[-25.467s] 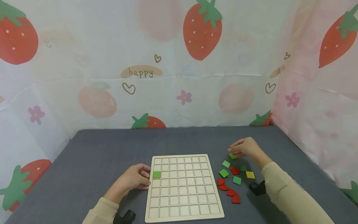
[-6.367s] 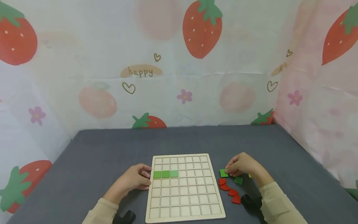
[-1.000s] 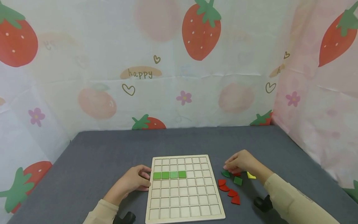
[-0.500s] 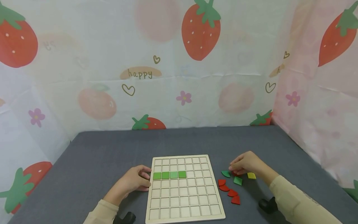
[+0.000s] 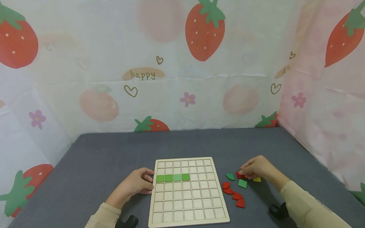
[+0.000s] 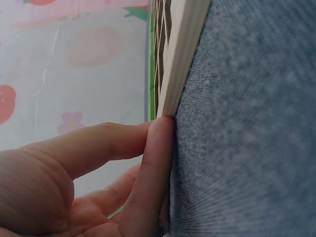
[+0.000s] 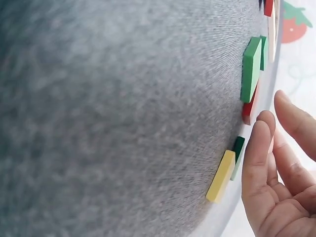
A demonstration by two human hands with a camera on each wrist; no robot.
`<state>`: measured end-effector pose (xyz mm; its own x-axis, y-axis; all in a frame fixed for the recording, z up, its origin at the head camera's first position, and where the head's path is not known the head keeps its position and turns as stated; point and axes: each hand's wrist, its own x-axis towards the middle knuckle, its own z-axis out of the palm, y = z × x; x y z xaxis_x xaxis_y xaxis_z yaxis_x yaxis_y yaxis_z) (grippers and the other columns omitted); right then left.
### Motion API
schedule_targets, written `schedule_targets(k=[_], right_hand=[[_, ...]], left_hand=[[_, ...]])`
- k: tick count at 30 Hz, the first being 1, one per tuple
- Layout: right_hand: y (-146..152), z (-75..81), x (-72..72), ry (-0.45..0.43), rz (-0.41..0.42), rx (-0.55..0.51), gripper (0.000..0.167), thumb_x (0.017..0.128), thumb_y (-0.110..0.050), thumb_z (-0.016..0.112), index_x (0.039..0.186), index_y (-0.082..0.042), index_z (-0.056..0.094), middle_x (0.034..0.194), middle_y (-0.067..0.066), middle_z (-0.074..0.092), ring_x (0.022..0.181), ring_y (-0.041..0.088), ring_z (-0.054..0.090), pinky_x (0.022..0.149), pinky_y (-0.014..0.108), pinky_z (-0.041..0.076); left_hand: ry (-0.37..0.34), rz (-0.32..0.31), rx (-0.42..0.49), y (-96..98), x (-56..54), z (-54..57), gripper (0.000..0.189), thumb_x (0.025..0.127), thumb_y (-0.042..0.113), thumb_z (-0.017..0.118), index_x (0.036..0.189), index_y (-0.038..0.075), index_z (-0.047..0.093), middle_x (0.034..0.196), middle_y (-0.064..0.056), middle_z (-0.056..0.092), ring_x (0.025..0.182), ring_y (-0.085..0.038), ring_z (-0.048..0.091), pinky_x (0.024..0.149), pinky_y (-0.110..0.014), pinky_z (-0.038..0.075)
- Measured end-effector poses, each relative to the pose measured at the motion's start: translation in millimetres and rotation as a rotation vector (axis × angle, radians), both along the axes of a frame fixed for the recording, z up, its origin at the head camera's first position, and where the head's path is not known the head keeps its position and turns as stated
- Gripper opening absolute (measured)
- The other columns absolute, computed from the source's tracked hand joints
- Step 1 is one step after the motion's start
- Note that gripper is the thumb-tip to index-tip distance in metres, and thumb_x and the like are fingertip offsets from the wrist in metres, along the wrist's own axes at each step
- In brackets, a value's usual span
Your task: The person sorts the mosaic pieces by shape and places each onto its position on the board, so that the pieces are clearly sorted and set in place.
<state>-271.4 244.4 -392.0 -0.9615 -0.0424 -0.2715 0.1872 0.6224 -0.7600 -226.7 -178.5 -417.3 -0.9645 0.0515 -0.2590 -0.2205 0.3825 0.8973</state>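
Observation:
My left hand (image 5: 137,182) rests at the left edge of a pale wooden grid board (image 5: 179,224). In the left wrist view, its fingertips touch the board's side (image 6: 180,64). Several green square tiles (image 5: 169,178) fill the left part of the board's third row. Right of the board, my right hand (image 5: 258,167) hovers low over loose pieces, its fingers loosely bent with no piece seen between them. Its fingertips are beside a red piece (image 5: 239,175) and partly cover it. A dark green piece (image 7: 238,150), hidden in the head view, lies behind the yellow tile (image 7: 222,175).
A green quarter-round piece (image 5: 229,176) and a green square tile (image 5: 242,183) lie left of the right hand. Nearer the front are several red pieces (image 5: 237,196) beside the board. Patterned cloth (image 5: 182,63) stands behind the grey table (image 5: 114,148).
The green row has grown from one tile to several since the oldest frame. Over the last second my right hand moved right, uncovering the green quarter-round and part of the red piece. My left hand stayed.

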Motion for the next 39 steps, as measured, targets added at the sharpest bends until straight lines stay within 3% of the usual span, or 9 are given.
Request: schedule_targets(k=[13,20,23,30,39], right_hand=[[4,-3.5,1.1,-0.001,0.024,0.031,0.022,0.077,-0.007,0.083,0.093,0.007,0.076,0.071,0.002,0.071,0.059,0.011,0.063,0.059,0.029,0.061],[6,-4.9,0.4,0.032,0.089,0.039,0.019,0.074,-0.006,0.084,0.087,0.005,0.075,0.072,0.003,0.072,0.060,0.012,0.065,0.059,0.029,0.061],[4,-4.3,1.4,0.037,0.067,0.045,0.017,0.074,-0.004,0.084,0.085,0.005,0.074,0.072,0.003,0.072,0.061,0.012,0.065,0.059,0.029,0.061],[1,-3.1,3.6,0.019,0.056,-0.024,0.010,0.083,-0.003,0.076,0.084,0.006,0.072,0.075,0.006,0.073,0.066,0.014,0.068,0.065,0.033,0.063],[-13,9.4,-4.2,-0.017,0.070,-0.140,0.015,0.088,-0.006,0.072,0.093,0.008,0.071,0.082,0.007,0.075,0.070,0.015,0.070,0.068,0.031,0.063]], left_hand=[[0.002,0.000,-0.002,0.2,0.1,0.9,0.054,0.077,-0.014,0.070,0.128,-0.008,0.055,0.094,-0.015,0.055,0.072,-0.020,0.062,0.064,-0.034,0.062],[-0.002,0.001,-0.005,-0.1,0.0,0.9,0.054,0.077,-0.014,0.070,0.129,-0.008,0.055,0.094,-0.014,0.055,0.072,-0.020,0.063,0.064,-0.034,0.062],[-0.001,-0.002,-0.004,-0.3,-0.2,-0.2,0.054,0.077,-0.014,0.070,0.129,-0.008,0.055,0.094,-0.014,0.055,0.072,-0.020,0.063,0.064,-0.034,0.062],[-0.001,-0.019,0.004,-1.4,-2.2,-2.4,0.054,0.077,-0.013,0.071,0.129,-0.009,0.054,0.093,-0.014,0.055,0.072,-0.020,0.062,0.064,-0.034,0.062],[-0.001,-0.013,0.007,-2.3,-2.4,-3.7,0.054,0.078,-0.012,0.071,0.129,-0.008,0.055,0.094,-0.014,0.055,0.073,-0.021,0.062,0.064,-0.034,0.062]])
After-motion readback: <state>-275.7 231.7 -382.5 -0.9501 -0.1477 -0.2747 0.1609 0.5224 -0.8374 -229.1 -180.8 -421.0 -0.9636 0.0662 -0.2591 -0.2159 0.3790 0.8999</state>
